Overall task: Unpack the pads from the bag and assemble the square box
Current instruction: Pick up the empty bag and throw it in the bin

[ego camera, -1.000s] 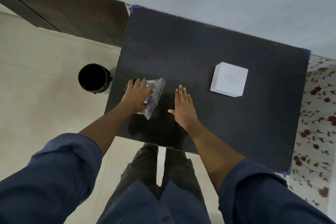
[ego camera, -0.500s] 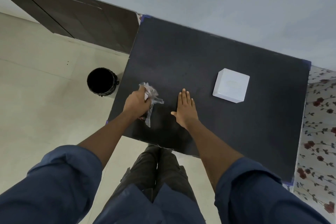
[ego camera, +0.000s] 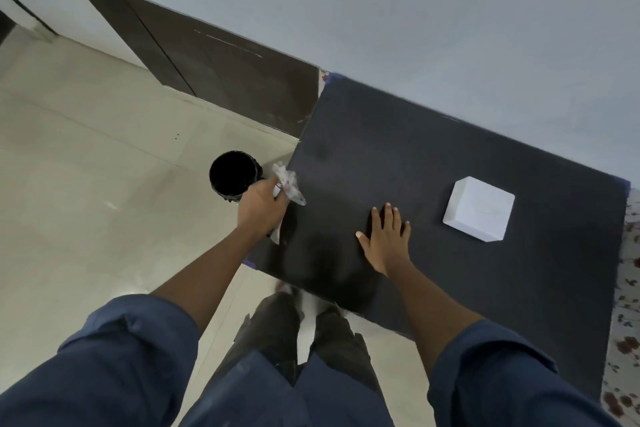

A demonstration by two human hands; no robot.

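- Head view shows me the white box [ego camera: 479, 208] closed on the black table [ego camera: 415, 156], well toward its right side, so I judge assembly done.
- My left hand [ego camera: 261, 206] is clenched around the crumpled plastic bag [ego camera: 289, 184], just past the table's left edge and beside the black bin [ego camera: 232, 174] on the floor.
- My right hand [ego camera: 388, 241] lies flat on the table, fingers spread, holding nothing.
- I see no pads; binning the bag looks like what remains.

A black counter [ego camera: 433, 163] stands against the far wall. A white box [ego camera: 479, 208] sits on its right side. The right hand [ego camera: 386, 239] lies flat near its front edge.
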